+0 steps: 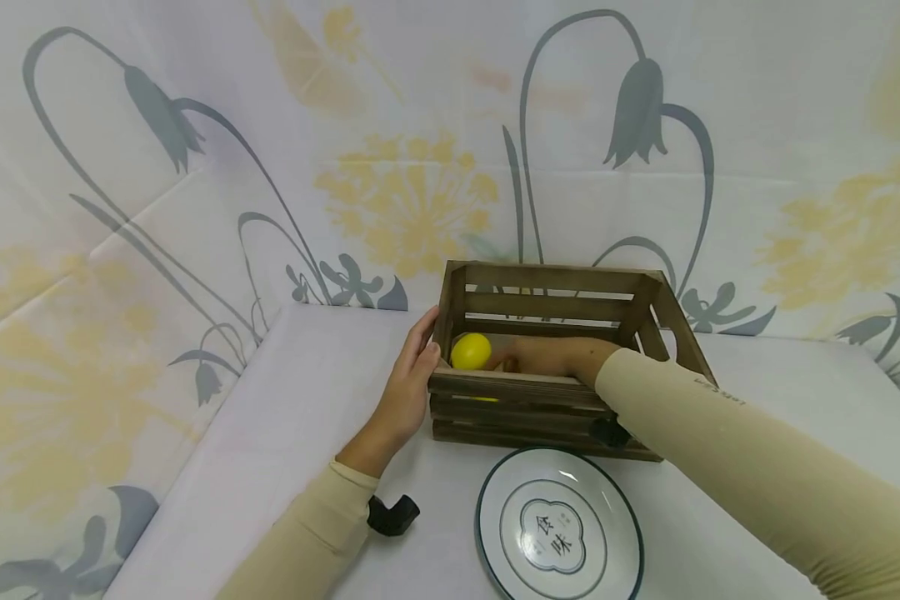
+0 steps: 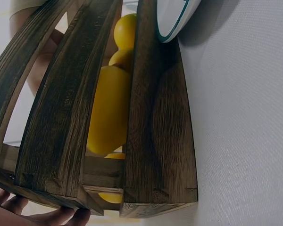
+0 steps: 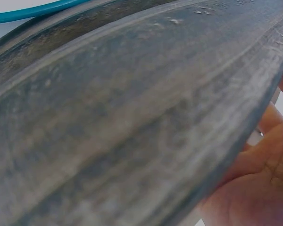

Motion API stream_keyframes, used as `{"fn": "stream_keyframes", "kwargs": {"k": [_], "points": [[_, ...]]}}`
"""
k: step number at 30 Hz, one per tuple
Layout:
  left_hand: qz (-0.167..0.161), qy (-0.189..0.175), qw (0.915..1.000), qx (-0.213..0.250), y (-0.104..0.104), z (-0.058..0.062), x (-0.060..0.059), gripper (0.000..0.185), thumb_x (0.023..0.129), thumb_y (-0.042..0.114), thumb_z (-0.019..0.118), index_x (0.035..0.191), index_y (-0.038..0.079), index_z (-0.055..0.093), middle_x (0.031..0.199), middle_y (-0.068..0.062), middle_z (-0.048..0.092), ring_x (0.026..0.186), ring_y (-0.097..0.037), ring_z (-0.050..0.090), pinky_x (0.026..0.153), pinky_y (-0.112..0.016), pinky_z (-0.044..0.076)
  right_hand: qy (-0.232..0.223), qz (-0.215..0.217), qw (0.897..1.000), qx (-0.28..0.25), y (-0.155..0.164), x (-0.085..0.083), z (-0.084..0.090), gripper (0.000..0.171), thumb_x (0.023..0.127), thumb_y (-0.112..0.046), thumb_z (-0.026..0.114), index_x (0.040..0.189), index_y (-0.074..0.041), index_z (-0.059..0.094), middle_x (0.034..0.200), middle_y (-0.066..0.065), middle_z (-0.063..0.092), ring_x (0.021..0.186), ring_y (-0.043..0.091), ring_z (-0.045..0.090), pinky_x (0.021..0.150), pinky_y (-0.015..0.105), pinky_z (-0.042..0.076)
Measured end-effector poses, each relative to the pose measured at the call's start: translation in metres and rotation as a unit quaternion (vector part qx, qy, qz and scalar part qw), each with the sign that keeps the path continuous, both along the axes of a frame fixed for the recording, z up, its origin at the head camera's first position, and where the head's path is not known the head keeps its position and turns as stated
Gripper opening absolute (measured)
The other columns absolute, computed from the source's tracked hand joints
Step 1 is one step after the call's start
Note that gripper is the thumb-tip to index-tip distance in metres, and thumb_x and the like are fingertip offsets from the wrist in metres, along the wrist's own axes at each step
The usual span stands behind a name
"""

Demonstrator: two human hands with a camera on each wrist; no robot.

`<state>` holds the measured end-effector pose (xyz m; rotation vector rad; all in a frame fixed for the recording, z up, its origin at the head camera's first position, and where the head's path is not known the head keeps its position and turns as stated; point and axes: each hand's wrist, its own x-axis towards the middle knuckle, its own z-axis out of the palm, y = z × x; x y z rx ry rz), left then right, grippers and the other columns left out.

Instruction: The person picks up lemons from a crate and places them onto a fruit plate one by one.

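Your wooden crate sits just right of the frame's centre on the white table, its long side running left to right, open top up. Inside, a yellow lemon lies at the left end; the left wrist view shows more yellow fruit through the slats. Your left hand rests flat against the crate's left end, fingers straight. Your right hand reaches inside beside the lemon; you cannot tell its grip. A plate lies empty at lower centre.
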<state>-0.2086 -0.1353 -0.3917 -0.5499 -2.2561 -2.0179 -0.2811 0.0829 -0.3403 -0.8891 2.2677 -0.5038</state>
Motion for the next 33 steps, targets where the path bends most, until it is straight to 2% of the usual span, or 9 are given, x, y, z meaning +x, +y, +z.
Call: {"fn": "stream_keyframes", "kwargs": {"k": [3,7,15,19,28,33], "points": [[0.003,-0.003,1.0000,0.002,0.000,-0.002,0.000,0.051,0.109,0.026,0.029,0.159,0.023,0.021,0.167,0.001,0.016,0.155,-0.020,0.012,0.126,-0.050,0.011,-0.009,-0.033,0.999,0.007,-0.001,0.003,0.001,0.044,0.098,-0.019,0.062,0.141,-0.009,0.056,0.130,0.014,0.065,0.114,0.025,0.061,0.107,0.048,0.047],[0.004,-0.011,0.9999,0.003,0.000,-0.003,0.002,0.051,0.109,0.027,0.029,0.159,0.024,0.021,0.168,0.001,0.015,0.155,-0.020,0.012,0.126,-0.051,0.011,-0.005,-0.052,0.999,0.006,-0.001,0.007,0.000,0.047,0.097,-0.022,0.065,0.141,-0.011,0.055,0.136,0.016,0.062,0.121,0.030,0.060,0.109,0.051,0.045],[-0.014,-0.008,0.9999,0.005,0.002,-0.001,0.005,0.053,0.108,0.029,0.029,0.160,0.023,0.018,0.168,0.001,0.012,0.156,-0.022,0.008,0.125,-0.057,0.008,0.020,-0.047,0.998,-0.033,0.001,0.011,-0.001,0.048,0.095,-0.019,0.066,0.140,-0.005,0.054,0.133,0.018,0.063,0.124,0.033,0.059,0.109,0.052,0.045],[-0.012,0.001,0.9999,-0.001,0.004,0.001,0.003,0.052,0.109,0.029,0.028,0.160,0.022,0.019,0.167,0.002,0.014,0.155,-0.021,0.009,0.124,-0.057,0.008,0.042,-0.041,0.997,-0.047,0.004,0.009,0.000,0.047,0.094,-0.016,0.066,0.137,-0.002,0.055,0.131,0.018,0.064,0.121,0.032,0.060,0.107,0.050,0.046],[-0.012,-0.006,0.9998,-0.014,0.001,0.002,0.002,0.052,0.109,0.030,0.024,0.160,0.026,0.016,0.168,0.005,0.010,0.156,-0.019,0.006,0.125,-0.056,0.006,0.069,-0.044,0.995,-0.050,0.002,0.006,0.003,0.048,0.093,-0.015,0.068,0.137,0.000,0.056,0.131,0.021,0.063,0.123,0.035,0.059,0.108,0.051,0.046],[-0.022,-0.002,0.9995,-0.021,-0.001,0.004,0.001,0.053,0.109,0.029,0.023,0.161,0.023,0.016,0.168,0.005,0.010,0.156,-0.019,0.004,0.124,-0.057,0.005,0.107,-0.053,0.992,-0.051,0.002,0.006,0.004,0.049,0.092,-0.017,0.071,0.136,-0.002,0.056,0.131,0.021,0.063,0.123,0.036,0.059,0.106,0.051,0.047]]}}
